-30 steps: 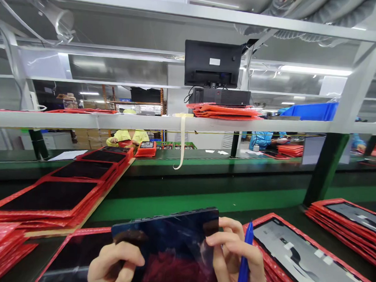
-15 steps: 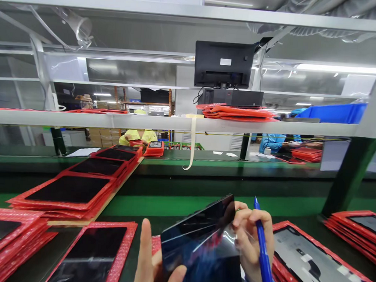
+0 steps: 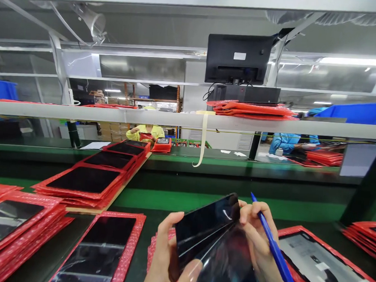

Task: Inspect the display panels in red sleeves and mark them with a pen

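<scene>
My left hand (image 3: 170, 260) grips the left side of a glossy black tablet screen (image 3: 198, 227), thumb on its front. The screen is held tilted above the bench, its lower part cut off by the frame. My right hand (image 3: 261, 245) pinches at the screen's upper right corner, where a clear film (image 3: 228, 251) partly lifts and creases across the glass. A blue pen (image 3: 273, 250) is also held in the right hand, its tip pointing up. Behind the left hand lies a piece of red bubble wrap (image 3: 151, 246).
Stacks of screens on red bubble bags (image 3: 85, 181) run along a wooden board at left. Another black screen (image 3: 103, 247) lies nearer. On the right are grey-backed panels (image 3: 321, 257). A shelf rail (image 3: 164, 118) crosses ahead, with a monitor (image 3: 237, 58) above. Co-workers sit beyond.
The film now stands further off the screen, with creases fanning from the upper right corner. My left index finger has bent from upright onto the screen's edge. The view has shifted slightly left.
</scene>
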A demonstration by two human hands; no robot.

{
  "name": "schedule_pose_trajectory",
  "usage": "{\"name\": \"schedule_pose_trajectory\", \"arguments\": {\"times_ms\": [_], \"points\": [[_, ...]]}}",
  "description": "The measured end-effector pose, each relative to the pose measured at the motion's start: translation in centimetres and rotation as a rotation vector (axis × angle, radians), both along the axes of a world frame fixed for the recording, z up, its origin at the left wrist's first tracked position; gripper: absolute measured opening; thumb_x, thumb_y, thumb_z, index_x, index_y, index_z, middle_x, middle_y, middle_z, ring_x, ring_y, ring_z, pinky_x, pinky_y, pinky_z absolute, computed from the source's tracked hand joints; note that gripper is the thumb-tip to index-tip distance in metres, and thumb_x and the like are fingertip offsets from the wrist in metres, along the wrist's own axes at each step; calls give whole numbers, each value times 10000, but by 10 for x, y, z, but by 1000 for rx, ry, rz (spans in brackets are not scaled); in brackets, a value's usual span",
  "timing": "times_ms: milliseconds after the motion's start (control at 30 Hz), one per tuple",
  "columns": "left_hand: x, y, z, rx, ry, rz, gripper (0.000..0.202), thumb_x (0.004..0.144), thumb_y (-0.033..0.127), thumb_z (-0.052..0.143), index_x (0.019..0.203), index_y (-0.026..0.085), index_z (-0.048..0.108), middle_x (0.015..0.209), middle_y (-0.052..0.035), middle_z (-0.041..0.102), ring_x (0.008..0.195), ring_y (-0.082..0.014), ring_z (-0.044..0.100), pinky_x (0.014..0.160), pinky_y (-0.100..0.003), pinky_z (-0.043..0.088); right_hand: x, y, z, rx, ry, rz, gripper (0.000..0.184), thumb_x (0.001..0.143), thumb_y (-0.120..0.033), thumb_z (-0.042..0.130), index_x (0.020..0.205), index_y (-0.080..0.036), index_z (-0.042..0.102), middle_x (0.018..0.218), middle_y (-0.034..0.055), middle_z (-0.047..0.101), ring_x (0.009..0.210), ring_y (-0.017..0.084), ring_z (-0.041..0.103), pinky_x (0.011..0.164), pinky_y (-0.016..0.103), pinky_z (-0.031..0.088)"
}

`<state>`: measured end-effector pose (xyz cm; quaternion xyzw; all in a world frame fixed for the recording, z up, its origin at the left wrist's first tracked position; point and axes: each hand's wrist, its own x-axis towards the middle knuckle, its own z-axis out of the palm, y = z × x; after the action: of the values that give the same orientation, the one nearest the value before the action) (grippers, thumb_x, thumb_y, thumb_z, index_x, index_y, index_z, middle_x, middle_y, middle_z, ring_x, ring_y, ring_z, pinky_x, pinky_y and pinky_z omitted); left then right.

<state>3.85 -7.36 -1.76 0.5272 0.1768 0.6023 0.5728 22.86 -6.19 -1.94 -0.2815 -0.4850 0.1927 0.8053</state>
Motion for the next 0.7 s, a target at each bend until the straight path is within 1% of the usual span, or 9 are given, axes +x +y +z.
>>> {"name": "schedule_pose_trajectory", "arguments": {"times_ms": [67, 133, 233, 300, 333, 400, 533, 600, 700], "points": [[-3, 7, 3, -35, -15, -114, 761, 746, 418, 728, 1354, 331, 279, 986, -39, 713, 819, -184, 683, 747, -266, 487, -2, 0, 3, -104, 47, 30, 285, 711, -278, 775, 785, -271, 499, 644, -45, 529, 826, 198, 526, 812, 348, 393], [-7, 17, 3, -89, -45, -218, 880, 698, 437, 750, 1405, 328, 238, 959, -35, 708, 801, -210, 680, 743, -302, 490, -3, -1, 6, -186, 94, 47, 321, 673, -307, 803, 762, -269, 497, 627, -52, 522, 824, 190, 516, 837, 336, 389], [-13, 27, 3, -182, -157, -342, 962, 646, 453, 750, 1444, 345, 223, 938, -19, 709, 872, -276, 685, 827, -397, 497, -1, -4, 8, -249, 135, 56, 338, 641, -322, 823, 722, -262, 500, 620, -61, 520, 827, 179, 516, 964, 357, 353], [-15, 29, 6, -274, -208, -381, 932, 655, 420, 736, 1447, 361, 249, 968, -17, 710, 936, -295, 679, 878, -433, 487, 0, -6, 9, -265, 166, 69, 323, 641, -303, 818, 705, -259, 504, 632, -65, 523, 857, 175, 528, 1060, 376, 295], [-16, 29, 8, -324, -219, -388, 891, 676, 395, 719, 1446, 365, 270, 986, -17, 709, 957, -292, 676, 895, -435, 482, 1, -7, 10, -274, 190, 74, 312, 642, -293, 814, 707, -261, 511, 639, -66, 528, 879, 176, 538, 1096, 385, 266], [-19, 28, 13, -398, -249, -398, 806, 732, 344, 670, 1446, 371, 295, 1005, -12, 709, 985, -268, 670, 928, -421, 468, 2, -7, 10, -298, 271, 82, 320, 597, -269, 829, 708, -264, 529, 630, -69, 534, 910, 182, 564, 1142, 397, 231], [-20, 29, 19, -440, -310, -466, 742, 805, 293, 596, 1465, 379, 267, 968, 13, 710, 971, -211, 676, 974, -373, 440, 1, -4, 10, -360, 529, 46, 365, 473, -193, 836, 702, -268, 561, 617, -73, 562, 953, 213, 608, 1165, 439, 230], [-19, 30, 22, -461, -318, -458, 717, 831, 277, 566, 1471, 374, 256, 969, 13, 711, 991, -203, 671, 999, -372, 421, 0, -1, 10, -371, 589, 40, 359, 474, -181, 811, 719, -276, 567, 614, -80, 563, 967, 215, 614, 1161, 455, 241], [-15, 28, 26, -489, -302, -380, 627, 876, 256, 520, 1452, 376, 302, 1064, 5, 705, 1061, -199, 647, 1031, -375, 394, -2, 1, 12, -373, 613, 62, 348, 475, -176, 788, 706, -281, 550, 591, -96, 537, 931, 193, 622, 1157, 423, 258]]}}
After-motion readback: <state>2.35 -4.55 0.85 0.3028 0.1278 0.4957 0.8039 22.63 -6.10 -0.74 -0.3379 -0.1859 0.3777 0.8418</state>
